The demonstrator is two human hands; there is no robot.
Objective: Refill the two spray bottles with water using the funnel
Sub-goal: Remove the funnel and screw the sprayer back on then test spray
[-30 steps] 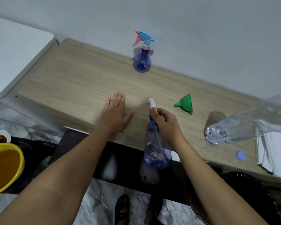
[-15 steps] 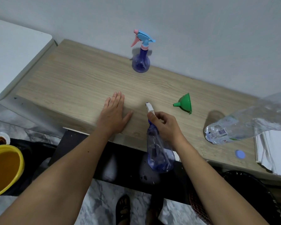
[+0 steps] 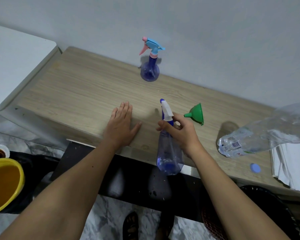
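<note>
My right hand (image 3: 178, 134) grips the neck of a clear blue spray bottle (image 3: 169, 156) with a white and blue nozzle, held over the near edge of the wooden table (image 3: 80, 94). My left hand (image 3: 120, 125) lies flat on the tabletop, fingers spread, holding nothing. A second blue spray bottle (image 3: 150, 70) with a pink and light-blue trigger head stands upright at the back by the wall. A green funnel (image 3: 196, 114) lies on its side just right of my right hand. A large clear water bottle (image 3: 260, 134) lies tipped at the right.
A small blue cap (image 3: 255, 168) sits near the table's front right edge, beside folded white cloth (image 3: 291, 163). A yellow basin (image 3: 3, 184) stands on the floor at the left. A dark basket (image 3: 260, 215) is below right. A white surface (image 3: 12, 66) adjoins the table's left end.
My right hand has lifted the spray bottle slightly and turned it, so more of the white nozzle shows above my fingers. My left hand has stayed flat on the table.
</note>
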